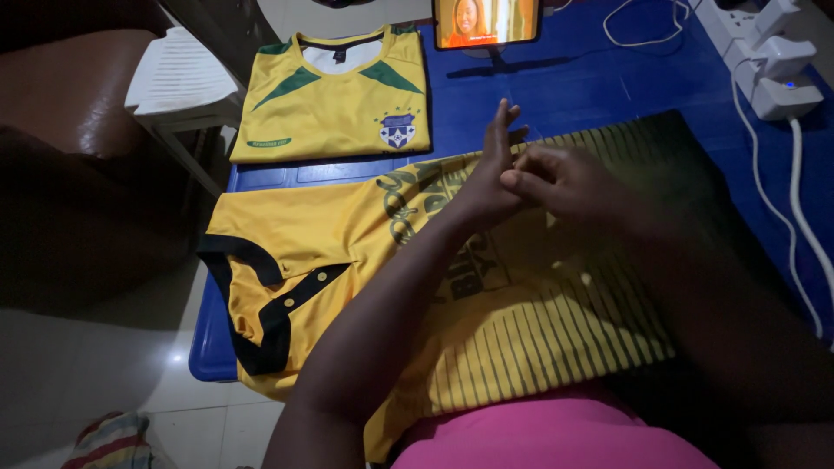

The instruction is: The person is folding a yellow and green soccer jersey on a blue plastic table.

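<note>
The left hand (pixel 488 178) is raised over a yellow shirt (pixel 347 260) that is spread across the blue bench (pixel 591 82). Its fingers are held straight and pointed up, and its grip is apart with nothing in it. The right hand (pixel 556 178) is pressed against the left one, fingers loosely curled against the left palm; no cloth is seen in its grip. Both hands are held above the shirt, not on it.

The yellow shirt is laid flat with its black collar (pixel 248 304) turned toward the bench's left edge, and thin dark stripes are seen on the half near the body. Just beyond it, a second yellow jersey (pixel 334 100) with green shoulder panels is laid folded, close to but apart from the first. A phone (pixel 486 22) is stood upright at the far edge, with white chargers (pixel 773 65) and cables at the far right. A white plastic chair (pixel 178 78) is placed beside the bench.
</note>
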